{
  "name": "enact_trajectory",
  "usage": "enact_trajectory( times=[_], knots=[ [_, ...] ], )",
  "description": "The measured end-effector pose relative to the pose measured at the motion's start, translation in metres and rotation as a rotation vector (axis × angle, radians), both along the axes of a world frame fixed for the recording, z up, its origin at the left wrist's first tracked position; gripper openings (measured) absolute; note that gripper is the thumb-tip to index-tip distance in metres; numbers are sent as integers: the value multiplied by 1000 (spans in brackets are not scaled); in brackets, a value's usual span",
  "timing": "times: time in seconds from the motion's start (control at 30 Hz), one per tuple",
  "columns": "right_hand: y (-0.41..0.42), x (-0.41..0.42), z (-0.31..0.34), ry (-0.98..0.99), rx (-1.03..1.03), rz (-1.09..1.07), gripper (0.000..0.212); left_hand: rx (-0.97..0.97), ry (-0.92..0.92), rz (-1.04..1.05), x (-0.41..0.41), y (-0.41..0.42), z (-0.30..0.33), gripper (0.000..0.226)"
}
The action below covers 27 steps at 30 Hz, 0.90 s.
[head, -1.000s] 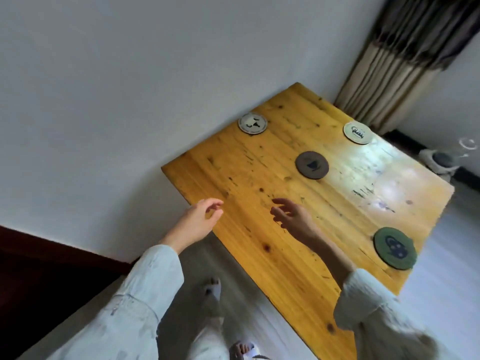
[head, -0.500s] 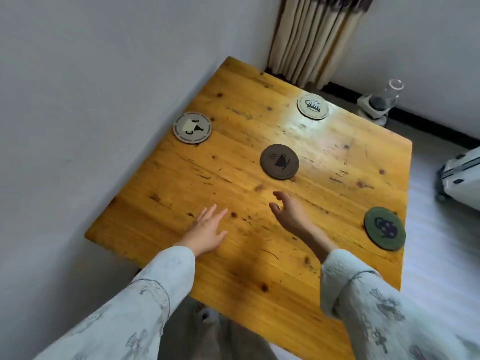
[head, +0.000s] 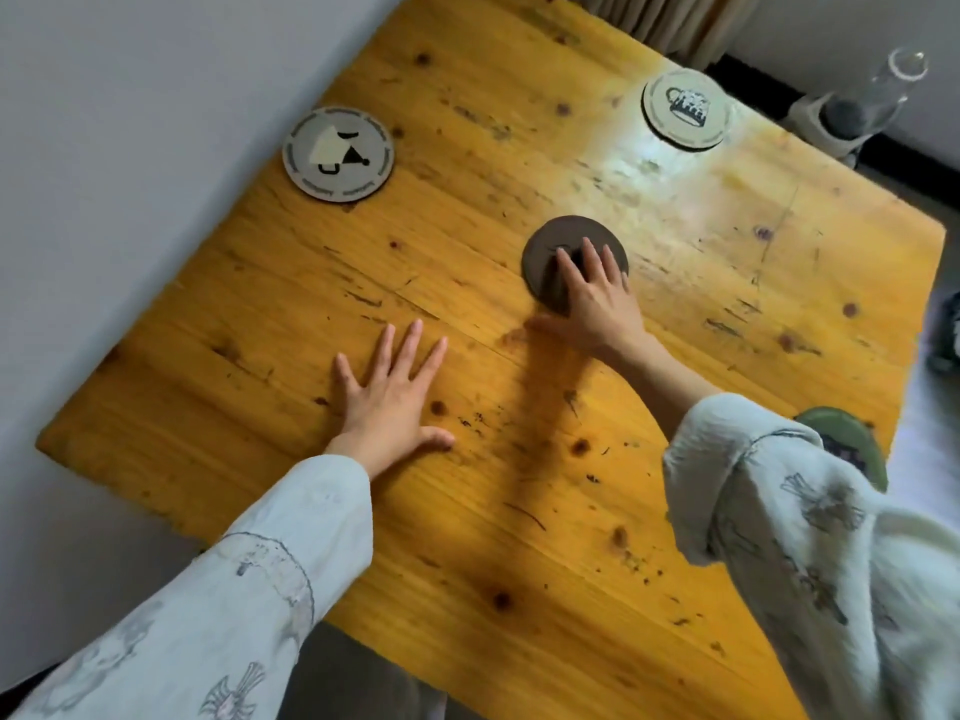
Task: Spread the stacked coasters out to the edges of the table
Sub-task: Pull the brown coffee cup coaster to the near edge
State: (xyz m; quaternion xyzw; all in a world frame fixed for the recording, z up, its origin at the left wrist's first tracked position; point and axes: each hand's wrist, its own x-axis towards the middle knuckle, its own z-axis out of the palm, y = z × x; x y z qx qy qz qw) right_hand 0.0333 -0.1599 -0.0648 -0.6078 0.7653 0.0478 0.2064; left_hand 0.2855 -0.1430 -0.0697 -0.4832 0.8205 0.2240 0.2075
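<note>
A dark brown coaster (head: pixel 550 252) lies near the middle of the wooden table (head: pixel 467 563). My right hand (head: pixel 597 298) rests flat on it, fingers spread over its near right part. My left hand (head: pixel 389 397) lies flat on bare wood, fingers apart, holding nothing. A grey coaster with a cup picture (head: pixel 337 154) sits by the left edge near the wall. A pale coaster with a mug picture (head: pixel 685 107) sits at the far edge. A green coaster (head: pixel 852 444) at the right edge is partly hidden by my right sleeve.
A grey wall (head: pixel 130 148) runs along the table's left side. Curtains (head: pixel 665 18) hang beyond the far corner. A glass vessel on a small base (head: pixel 857 106) stands on the floor at the far right.
My right hand reached forward and came down on the brown coaster. My left hand moved onto the table and flattened. The camera moved closer over the table.
</note>
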Motion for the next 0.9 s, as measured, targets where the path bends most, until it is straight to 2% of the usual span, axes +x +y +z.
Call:
enact_trajectory(
  times=[0.07,0.17,0.23,0.3,0.33,0.53,0.67,0.77,0.9],
  knots=[
    [-5,-4,-2,-2,-22,-5,86,-7,-3,4,0,-1,0,113],
    [-5,0,0,130,-54,55,71,-9,-4,1,1,-1,2,113],
    [-1,7,2,259,-78,177,52,-7,2,5,1,0,1,112],
    [4,13,7,298,-116,278,29,-8,1,9,1,-1,1,112],
    [7,15,9,290,-134,297,26,-8,-4,12,0,-1,1,112],
    [65,50,15,195,-89,261,25,15,47,39,1,3,5,106],
    [110,88,21,126,-29,249,23,79,188,130,14,28,12,77],
    [145,118,26,78,23,280,24,106,373,284,29,62,17,54],
    [184,156,34,16,135,357,29,108,515,484,51,106,25,39]
  ],
)
